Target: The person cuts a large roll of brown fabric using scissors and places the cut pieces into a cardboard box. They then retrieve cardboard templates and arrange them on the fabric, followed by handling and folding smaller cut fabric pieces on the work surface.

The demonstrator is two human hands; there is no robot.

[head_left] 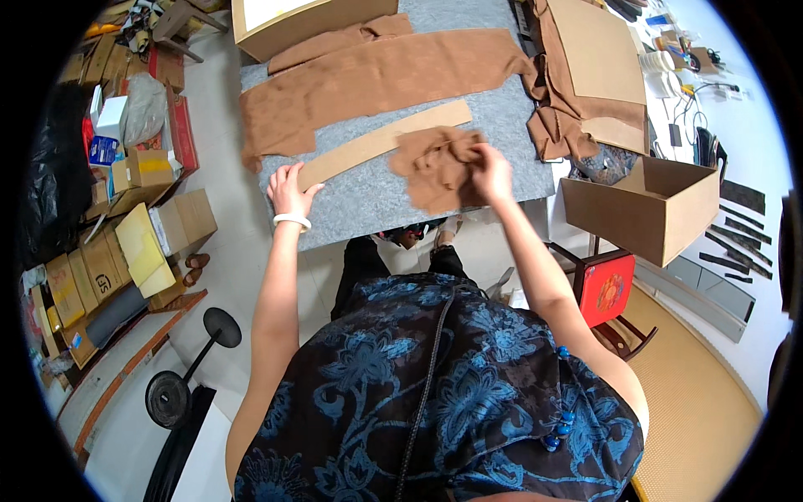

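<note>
My left hand (289,192), with a white bangle at the wrist, rests at the left end of a long, slightly curved tan strip (381,144). Its thumb is spread away from the fingers, and its palm side is hidden. At the right my right hand (492,174) has its fingers closed on a crumpled piece of brown fabric (439,171), which is smeared by motion. This piece covers part of the strip's right side. Beyond the strip, a wide length of brown fabric (393,74) lies across the grey felt-topped table (360,209).
A cardboard box (318,25) stands at the table's far left. More brown fabric (556,130) and a tan board (598,50) lie on the right. Beside the table's right edge is an open carton (640,205), above a red-seated stool (606,289). Boxes fill the left side.
</note>
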